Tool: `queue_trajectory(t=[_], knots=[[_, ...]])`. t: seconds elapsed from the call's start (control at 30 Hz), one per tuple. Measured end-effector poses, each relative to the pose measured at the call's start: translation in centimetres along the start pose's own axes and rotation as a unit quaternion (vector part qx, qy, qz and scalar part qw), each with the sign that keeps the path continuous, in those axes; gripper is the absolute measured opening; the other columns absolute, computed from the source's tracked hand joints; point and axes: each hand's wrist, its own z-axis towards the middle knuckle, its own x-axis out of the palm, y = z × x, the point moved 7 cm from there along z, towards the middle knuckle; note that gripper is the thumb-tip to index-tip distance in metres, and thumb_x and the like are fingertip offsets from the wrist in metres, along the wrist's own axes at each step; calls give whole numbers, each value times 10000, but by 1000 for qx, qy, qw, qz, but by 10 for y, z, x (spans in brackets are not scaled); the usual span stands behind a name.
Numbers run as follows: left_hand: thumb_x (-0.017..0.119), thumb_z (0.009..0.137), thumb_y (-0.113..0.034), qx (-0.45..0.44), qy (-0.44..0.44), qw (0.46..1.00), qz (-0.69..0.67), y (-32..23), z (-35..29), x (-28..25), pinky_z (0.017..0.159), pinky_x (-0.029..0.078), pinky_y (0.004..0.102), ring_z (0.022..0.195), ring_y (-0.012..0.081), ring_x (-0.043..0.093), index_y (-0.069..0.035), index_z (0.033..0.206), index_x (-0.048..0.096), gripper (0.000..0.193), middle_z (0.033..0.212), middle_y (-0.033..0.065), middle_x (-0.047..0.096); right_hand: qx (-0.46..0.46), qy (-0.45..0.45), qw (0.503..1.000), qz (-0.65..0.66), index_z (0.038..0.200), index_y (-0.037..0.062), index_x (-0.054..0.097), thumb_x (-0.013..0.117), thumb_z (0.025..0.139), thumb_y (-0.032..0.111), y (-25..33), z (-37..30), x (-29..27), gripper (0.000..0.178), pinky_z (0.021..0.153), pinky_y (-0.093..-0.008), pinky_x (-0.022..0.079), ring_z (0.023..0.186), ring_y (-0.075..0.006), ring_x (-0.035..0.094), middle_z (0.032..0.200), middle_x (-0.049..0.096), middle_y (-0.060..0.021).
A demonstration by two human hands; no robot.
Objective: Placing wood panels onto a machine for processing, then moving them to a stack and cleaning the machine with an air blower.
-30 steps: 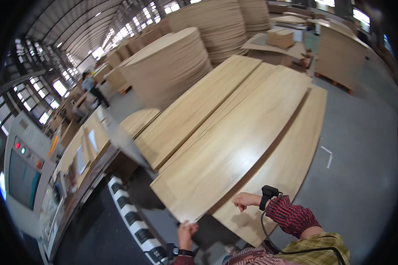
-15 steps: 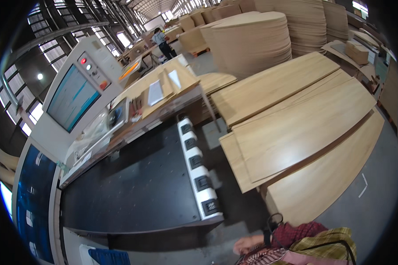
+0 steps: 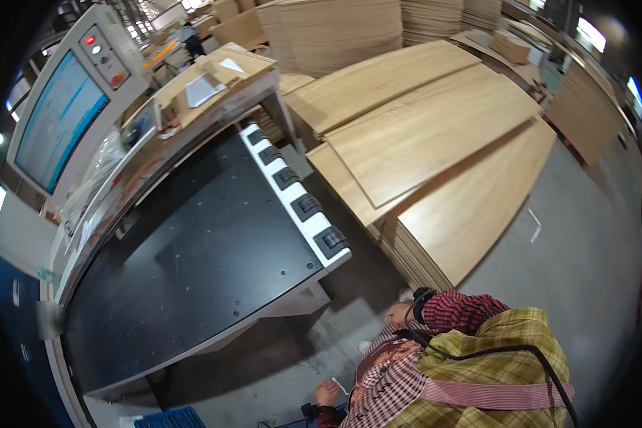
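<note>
My right hand (image 3: 398,314), below a red-and-black checked sleeve and a black wristband, hangs close to my body. Its fingers are loosely bent and nothing shows in them. Lower down is my left hand (image 3: 326,393), also with a black band at the wrist. A thin white strip shows beside its fingers; whether the hand holds it I cannot make out. Ahead of both hands lies a machine's black table (image 3: 192,264), edged by a white bar with black rollers (image 3: 307,205). Beyond my right hand stand stacked wood-grain panels (image 3: 478,207), touched by neither hand.
A control panel with a screen (image 3: 60,121) and buttons rises at the left. Behind the black table stands a workbench (image 3: 242,82) with papers and tools. Tall stacks of brown boards (image 3: 342,36) fill the back, where another person (image 3: 190,39) stands. A blue crate (image 3: 170,419) sits at the lower edge.
My view has tilted down and swung right, so the machine and panels sit higher and farther left. More of my body and my left hand have come into sight.
</note>
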Motion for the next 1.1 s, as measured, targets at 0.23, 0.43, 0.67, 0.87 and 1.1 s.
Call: queue_trajectory(t=[0.23, 0.43, 0.67, 0.87, 1.1], knots=[[387, 853, -207, -72, -63, 993, 67, -6, 6, -44, 625, 510, 450, 739, 380, 590, 1, 1021, 437, 273, 912, 261, 567, -155, -220, 956, -114, 826, 34, 619, 513, 810, 339, -155, -31, -11, 323, 588, -325, 472, 648, -224, 592, 688, 609, -96], [389, 869, -195, -41, 49, 992, 113, -37, 33, 86, 690, 506, 400, 846, 366, 583, 35, 1175, 350, 385, 976, 250, 550, 138, -318, 936, 58, 899, -20, 590, 468, 840, 311, -167, -130, -74, 357, 574, -319, 494, 609, -205, 610, 699, 619, -111], [460, 830, -141, -12, 218, 974, 67, -45, -3, 385, 734, 496, 372, 860, 317, 579, 35, 1119, 386, 347, 978, 212, 540, 127, -434, 828, 332, 940, -29, 522, 453, 848, 338, -246, -199, -157, 384, 470, -309, 485, 548, -204, 599, 665, 602, -131], [482, 795, -102, 29, 160, 973, 161, 43, 26, 537, 477, 388, 256, 553, 135, 496, -68, 795, 461, 39, 675, 41, 491, 145, -490, 756, 410, 829, 12, 496, 504, 818, 409, -403, -230, -229, 397, 566, -360, 477, 630, -251, 603, 819, 585, -189], [538, 742, -124, 66, 11, 955, 290, 56, 58, 558, 575, 471, 343, 693, 256, 613, 81, 842, 602, 237, 793, 160, 618, 110, -528, 642, 545, 894, 43, 430, 523, 830, 366, -432, -293, -331, 342, 452, -282, 456, 543, -149, 522, 689, 506, -58]])
